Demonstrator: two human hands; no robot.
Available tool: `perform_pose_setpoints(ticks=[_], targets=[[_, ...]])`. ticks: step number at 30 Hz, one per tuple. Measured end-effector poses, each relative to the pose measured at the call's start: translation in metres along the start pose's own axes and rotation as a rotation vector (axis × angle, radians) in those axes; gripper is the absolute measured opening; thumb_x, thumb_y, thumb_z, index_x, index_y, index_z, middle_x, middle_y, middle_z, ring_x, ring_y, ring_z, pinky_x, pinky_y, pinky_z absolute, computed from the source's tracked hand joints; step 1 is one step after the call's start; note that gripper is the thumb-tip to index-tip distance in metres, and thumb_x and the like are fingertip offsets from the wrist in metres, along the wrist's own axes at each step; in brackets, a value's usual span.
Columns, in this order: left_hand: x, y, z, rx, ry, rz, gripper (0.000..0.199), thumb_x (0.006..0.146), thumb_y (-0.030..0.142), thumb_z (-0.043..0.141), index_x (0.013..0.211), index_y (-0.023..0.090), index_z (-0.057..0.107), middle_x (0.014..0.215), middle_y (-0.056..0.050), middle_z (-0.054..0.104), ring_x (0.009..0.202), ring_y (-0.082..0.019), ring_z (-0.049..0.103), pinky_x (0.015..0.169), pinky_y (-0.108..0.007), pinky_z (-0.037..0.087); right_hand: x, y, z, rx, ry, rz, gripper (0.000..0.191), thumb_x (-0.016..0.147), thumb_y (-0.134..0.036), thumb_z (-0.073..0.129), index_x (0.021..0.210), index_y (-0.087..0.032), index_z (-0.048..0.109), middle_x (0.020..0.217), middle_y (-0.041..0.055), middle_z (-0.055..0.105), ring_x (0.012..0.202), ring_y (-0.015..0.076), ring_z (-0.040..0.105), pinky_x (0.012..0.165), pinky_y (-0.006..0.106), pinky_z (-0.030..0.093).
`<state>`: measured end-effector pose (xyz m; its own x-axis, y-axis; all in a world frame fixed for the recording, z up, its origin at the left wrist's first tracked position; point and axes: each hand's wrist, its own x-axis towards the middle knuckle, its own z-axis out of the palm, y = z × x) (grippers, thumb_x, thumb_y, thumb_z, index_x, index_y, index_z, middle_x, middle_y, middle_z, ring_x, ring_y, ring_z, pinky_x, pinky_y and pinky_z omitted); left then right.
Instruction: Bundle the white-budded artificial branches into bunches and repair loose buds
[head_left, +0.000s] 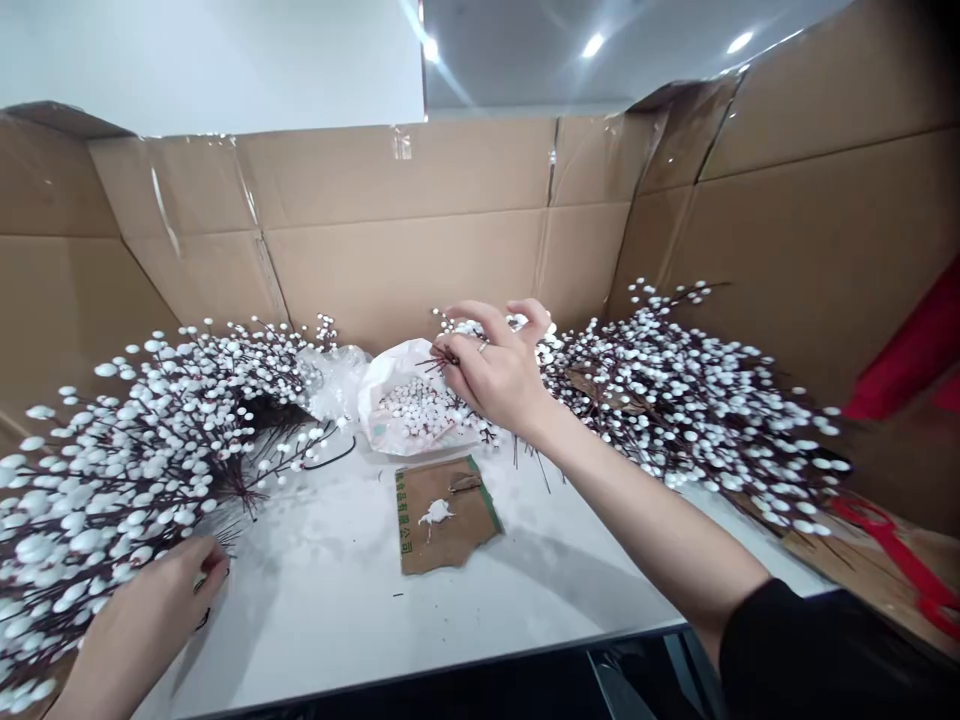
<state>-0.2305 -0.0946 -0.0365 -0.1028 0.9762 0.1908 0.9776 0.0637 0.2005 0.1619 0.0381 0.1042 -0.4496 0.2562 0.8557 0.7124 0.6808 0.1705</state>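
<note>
My right hand (499, 375) is raised over the middle of the table, thumb and finger pinched on a small bunch of thin brown stems (444, 354); its other fingers are lifted and bent. Below and behind it lies an open white plastic bag (409, 400) of loose white berries. My left hand (161, 600) is at the near left, fingers curled, beside a large heap of white berry sprays (187, 410). A small dark bit shows at its fingertips, too unclear to name. In front of the bag, a torn cardboard piece (450, 540) carries a white blob (436, 514).
Another heap of berry sprays (675, 390) fills the right side of the white table (315, 620). Tall cardboard walls (405, 260) enclose the back and sides. Red-handled scissors (892, 550) lie at the far right. Crumpled clear plastic (334, 380) sits left of the bag.
</note>
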Motion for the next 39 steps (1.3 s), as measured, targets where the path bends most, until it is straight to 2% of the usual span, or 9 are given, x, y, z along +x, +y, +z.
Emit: perform_pose_setpoints(ticks=[7,11,13,15,18,23,28,34,39], targets=[[0.023,0.084,-0.010,-0.139,0.120,0.109,0.010,0.079,0.029,0.052,0.072,0.022,0.054,0.068,0.000,0.062,0.062,-0.021,0.060,0.061,-0.031,0.044,-0.005,0.001,-0.002,0.085,-0.082,0.046,0.022,0.091,-0.021,0.038,0.081,-0.027,0.057,0.087,0.0033,0.069,0.119,0.0258,0.050,0.104,0.052,0.015],[0.056,0.139,-0.034,-0.348,0.274,0.232,0.010,0.082,0.026,0.052,0.077,0.019,0.058,0.072,-0.002,0.061,0.066,-0.016,0.056,0.062,-0.027,0.045,-0.006,0.002,0.005,0.063,-0.074,0.019,0.023,0.091,-0.020,0.038,0.082,-0.026,0.058,0.086,0.0024,0.069,0.120,0.0258,0.050,0.103,0.050,0.016],[0.077,0.168,-0.052,-0.546,0.383,0.302,0.011,0.083,0.030,0.057,0.083,0.019,0.060,0.073,-0.001,0.061,0.062,-0.013,0.053,0.058,-0.024,0.044,-0.005,0.001,0.014,0.007,0.024,-0.037,0.022,0.089,-0.018,0.040,0.081,-0.025,0.058,0.084,0.0006,0.069,0.116,0.0239,0.052,0.101,0.047,0.017],[0.095,0.196,-0.068,-0.782,0.495,0.420,0.011,0.081,0.030,0.063,0.082,0.019,0.063,0.072,0.000,0.061,0.057,-0.010,0.050,0.052,-0.022,0.043,-0.003,-0.001,0.023,-0.089,0.205,-0.098,0.021,0.088,-0.015,0.041,0.077,-0.024,0.057,0.079,-0.0022,0.069,0.109,0.0206,0.056,0.097,0.044,0.018],[0.111,0.225,-0.078,-0.970,0.506,0.590,0.008,0.078,0.027,0.069,0.080,0.019,0.067,0.074,-0.001,0.062,0.057,-0.009,0.051,0.048,-0.019,0.043,0.002,-0.004,0.030,-0.222,0.415,-0.129,0.021,0.087,-0.013,0.044,0.072,-0.023,0.055,0.074,-0.0042,0.068,0.100,0.0167,0.058,0.092,0.040,0.020],[0.115,0.242,-0.067,-1.116,0.426,0.679,0.004,0.078,0.022,0.069,0.080,0.020,0.069,0.079,-0.002,0.063,0.059,-0.009,0.054,0.042,-0.017,0.042,0.005,-0.005,0.030,-0.279,0.458,-0.132,0.023,0.087,-0.013,0.044,0.069,-0.023,0.055,0.067,-0.0043,0.066,0.097,0.0161,0.058,0.091,0.039,0.021],[0.113,0.243,-0.065,-1.226,0.284,0.637,0.004,0.079,0.023,0.068,0.081,0.019,0.067,0.073,0.001,0.061,0.043,-0.003,0.043,0.033,-0.017,0.035,0.002,0.000,0.035,-0.238,0.456,-0.145,0.023,0.087,-0.012,0.042,0.073,-0.023,0.056,0.071,-0.0043,0.066,0.098,0.0163,0.058,0.091,0.039,0.021],[0.114,0.245,-0.062,-1.283,0.214,0.600,0.007,0.078,0.022,0.069,0.082,0.018,0.065,0.069,0.002,0.060,0.043,-0.004,0.045,0.034,-0.017,0.036,0.000,-0.001,0.036,-0.221,0.435,-0.140,0.021,0.087,-0.012,0.044,0.075,-0.023,0.057,0.083,-0.0011,0.068,0.097,0.0174,0.061,0.092,0.040,0.021],[0.114,0.255,-0.058,-1.530,0.080,0.566,0.006,0.082,0.024,0.061,0.081,0.019,0.058,0.060,0.006,0.051,0.040,-0.004,0.045,0.034,-0.015,0.037,0.002,-0.002,0.038,-0.262,0.485,-0.128,0.020,0.086,-0.012,0.046,0.070,-0.022,0.053,0.071,-0.0031,0.068,0.093,0.0144,0.063,0.091,0.040,0.022]])
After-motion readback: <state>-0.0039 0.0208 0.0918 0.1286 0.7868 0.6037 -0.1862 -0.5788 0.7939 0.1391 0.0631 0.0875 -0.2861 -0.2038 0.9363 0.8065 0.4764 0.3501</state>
